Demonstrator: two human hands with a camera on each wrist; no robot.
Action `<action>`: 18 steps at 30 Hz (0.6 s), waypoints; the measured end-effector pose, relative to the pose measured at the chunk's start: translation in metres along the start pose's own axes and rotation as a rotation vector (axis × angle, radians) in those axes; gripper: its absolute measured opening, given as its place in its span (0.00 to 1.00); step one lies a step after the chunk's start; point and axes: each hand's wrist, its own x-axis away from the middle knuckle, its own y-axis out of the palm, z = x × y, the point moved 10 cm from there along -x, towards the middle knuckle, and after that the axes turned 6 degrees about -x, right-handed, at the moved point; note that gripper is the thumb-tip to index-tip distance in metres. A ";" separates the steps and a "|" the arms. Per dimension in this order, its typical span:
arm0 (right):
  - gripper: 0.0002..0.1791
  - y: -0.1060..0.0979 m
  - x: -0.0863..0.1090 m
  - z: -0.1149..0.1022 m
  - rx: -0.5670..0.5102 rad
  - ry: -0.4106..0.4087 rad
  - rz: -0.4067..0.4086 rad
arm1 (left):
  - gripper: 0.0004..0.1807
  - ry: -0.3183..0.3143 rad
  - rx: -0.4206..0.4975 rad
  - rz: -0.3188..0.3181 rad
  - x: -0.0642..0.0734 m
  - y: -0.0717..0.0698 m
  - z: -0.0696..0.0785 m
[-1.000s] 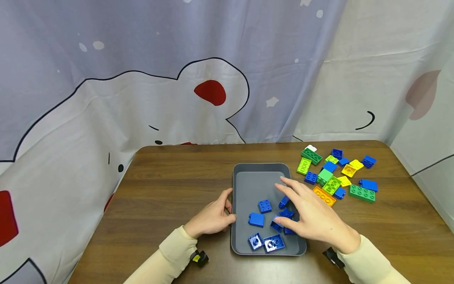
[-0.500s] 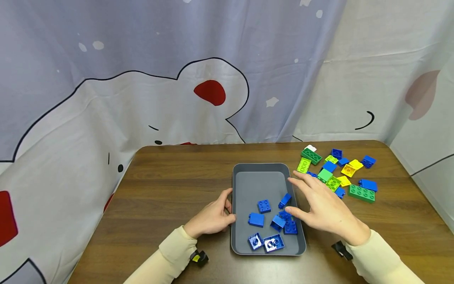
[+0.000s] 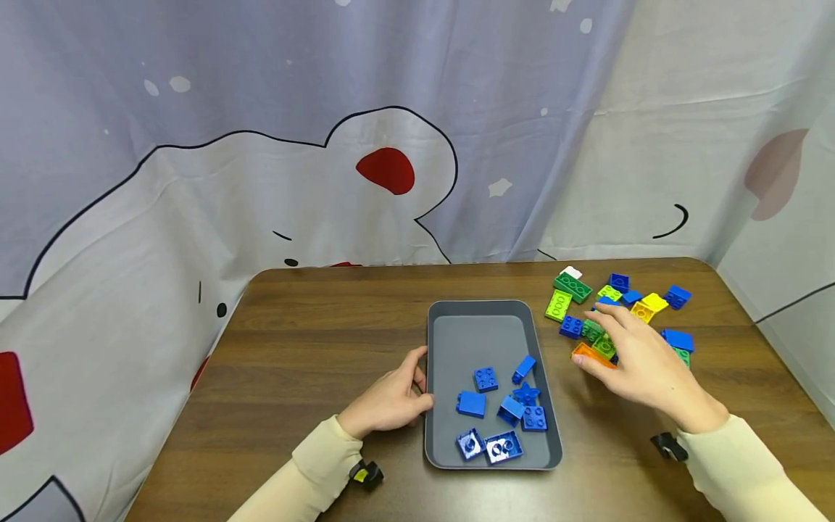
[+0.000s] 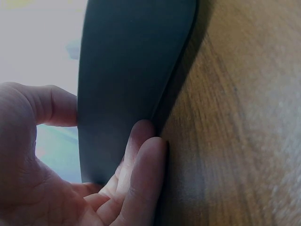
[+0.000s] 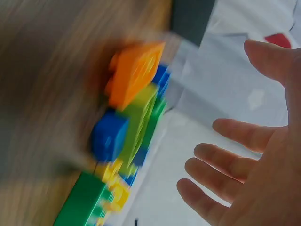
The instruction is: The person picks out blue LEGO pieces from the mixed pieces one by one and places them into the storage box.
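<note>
My left hand (image 3: 391,391) holds the left side of a grey tray (image 3: 457,326), thumb at the rim and fingers against the outer wall; the left wrist view shows those fingertips (image 4: 149,165) low on the dark wall. Inside the tray lie several blue building bricks (image 3: 471,404) and a blue star-shaped piece (image 3: 525,394). My right hand (image 3: 642,362) is over the loose bricks at the right, with its fingers spread and nothing in them. Nearest its thumb is an orange brick (image 3: 590,354). Lime (image 5: 136,127) and green bricks are partly hidden beneath the hand.
More bricks are scattered at the table's back right: a dark green one (image 3: 572,287), a lime one (image 3: 558,305), yellow ones (image 3: 654,302), a white piece (image 3: 571,272) and several blue ones (image 3: 678,296). A printed curtain (image 3: 293,203) hangs behind the wooden table (image 3: 313,333).
My right hand has moved right, from over the tray to over the loose bricks, uncovering the blue pieces at the tray's right side. My left hand stays put on the tray.
</note>
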 end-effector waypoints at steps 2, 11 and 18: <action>0.42 -0.004 0.001 0.013 0.015 0.017 0.007 | 0.47 0.000 -0.001 0.000 0.000 0.000 0.000; 0.41 -0.019 0.006 0.069 0.045 0.143 -0.003 | 0.48 0.002 0.002 0.000 0.001 0.000 0.000; 0.35 -0.022 0.013 0.104 0.066 0.178 -0.001 | 0.47 0.002 -0.009 0.000 0.000 0.000 0.000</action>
